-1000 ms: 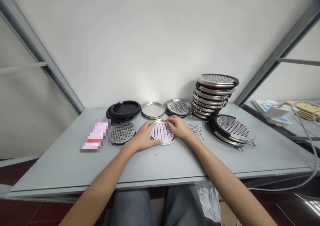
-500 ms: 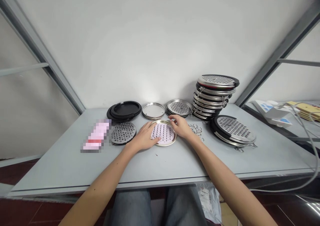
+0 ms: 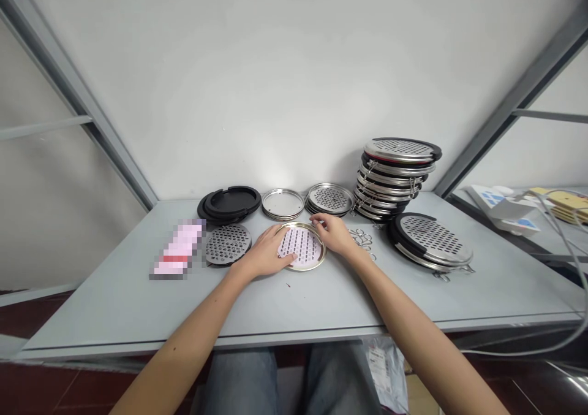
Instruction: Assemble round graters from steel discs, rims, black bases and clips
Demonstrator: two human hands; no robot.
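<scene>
Showing a round metal dish (image 3: 309, 269) between two bare hands, at the middle of a pale grey table (image 3: 184, 317), as seen from the wearer's head. Within the dish's gold-toned rim lies a lilac disc (image 3: 301, 246), perforated in rows. The left hand (image 3: 263, 253) holds the dish's left side, spread wide, with its fingers along the rim and its thumb set apart over the near part of the lilac face. The right hand (image 3: 334, 234) lies at the opposite side, its fingers loosely bent by the far right rim; whether they pinch anything cannot be told. Left of the left hand, and near it, a grey perforated disc (image 3: 228, 243) lies on the table, with a pixelated pink rectangle (image 3: 177, 249) farther left. Behind, along the wall (image 3: 294, 84), are ranged, left to right, overlapping black trays (image 3: 234, 199), stacked shallow pans (image 3: 282, 201), stacked perforated plates (image 3: 329, 198), and a tall stack of black-and-metal assemblies (image 3: 397, 181). Just beside the right wrist, small metal clips (image 3: 362, 238) are scattered; beyond them, further right, rests a low pile of similar assemblies (image 3: 432, 237), clips hanging from its near edge. On an adjoining surface at far right stand a white carton (image 3: 500, 209) and yellow items (image 3: 558, 205), too indistinct to identify.
</scene>
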